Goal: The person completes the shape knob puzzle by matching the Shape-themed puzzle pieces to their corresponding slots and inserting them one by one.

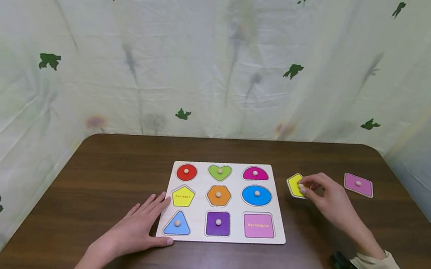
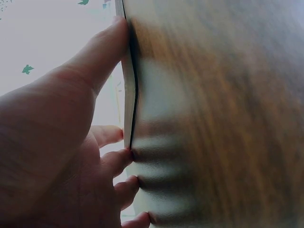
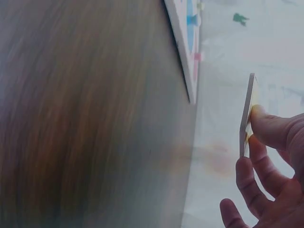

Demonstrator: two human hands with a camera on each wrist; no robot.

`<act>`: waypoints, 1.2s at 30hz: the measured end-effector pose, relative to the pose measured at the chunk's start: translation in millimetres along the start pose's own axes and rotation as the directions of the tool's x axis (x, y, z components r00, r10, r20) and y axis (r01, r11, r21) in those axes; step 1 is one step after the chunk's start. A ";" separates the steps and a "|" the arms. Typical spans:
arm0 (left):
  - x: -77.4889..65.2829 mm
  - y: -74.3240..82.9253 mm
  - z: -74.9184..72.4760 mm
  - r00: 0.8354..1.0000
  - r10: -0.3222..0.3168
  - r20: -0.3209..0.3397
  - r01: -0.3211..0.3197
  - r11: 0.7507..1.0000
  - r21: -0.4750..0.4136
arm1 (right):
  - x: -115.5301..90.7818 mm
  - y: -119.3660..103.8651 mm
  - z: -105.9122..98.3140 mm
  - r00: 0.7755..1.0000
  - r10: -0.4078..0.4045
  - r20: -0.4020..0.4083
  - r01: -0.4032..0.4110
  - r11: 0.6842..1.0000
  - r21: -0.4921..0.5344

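My right hand (image 1: 323,196) pinches the knob of a yellow pentagon puzzle piece (image 1: 293,184) between thumb and fingertips, right of the board. In the right wrist view the pentagon piece (image 3: 246,118) appears edge-on, raised off the tabletop. A white shape puzzle board (image 1: 201,182) lies at the table's middle, its pentagon and rectangle recesses showing printed words. My left hand (image 1: 135,228) lies at the board's left edge with fingers extended, the thumb at its near corner. The left wrist view shows the thumb (image 2: 107,45) and fingertips along the board's side (image 2: 129,95).
A pink rectangle piece (image 1: 358,184) with a knob lies at the far right of the brown wooden table (image 1: 121,163). Several knobbed pieces sit in the board, among them a purple square (image 1: 217,230) and a blue oval (image 1: 250,195). A leaf-patterned cloth (image 1: 209,61) hangs behind.
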State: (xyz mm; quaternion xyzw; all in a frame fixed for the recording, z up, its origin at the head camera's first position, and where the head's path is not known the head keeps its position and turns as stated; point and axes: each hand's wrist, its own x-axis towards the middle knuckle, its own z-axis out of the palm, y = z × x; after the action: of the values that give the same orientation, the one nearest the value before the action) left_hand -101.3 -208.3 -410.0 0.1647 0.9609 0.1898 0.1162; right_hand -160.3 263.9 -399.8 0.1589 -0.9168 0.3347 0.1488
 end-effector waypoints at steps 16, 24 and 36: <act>-0.6 0.2 -0.3 1.000 0.000 -0.005 0.000 1.000 0.011 | 3.3 -33.3 26.0 0.996 0.050 0.068 -0.053 0.998 0.040; -1.2 0.4 -0.5 1.000 0.005 -0.007 -0.005 1.000 0.015 | 6.5 -50.8 38.4 0.995 0.019 0.094 -0.026 0.996 0.083; -1.4 0.9 -2.1 1.000 0.002 0.000 -0.002 1.000 0.010 | 13.5 -70.4 54.4 0.993 0.012 0.120 -0.030 0.988 0.149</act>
State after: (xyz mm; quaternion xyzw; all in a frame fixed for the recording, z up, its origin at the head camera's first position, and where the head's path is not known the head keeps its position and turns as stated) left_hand -100.3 -208.7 -407.5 0.1661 0.9617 0.1851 0.1152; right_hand -154.0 174.3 -394.5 0.1798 -0.8978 0.3943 0.0780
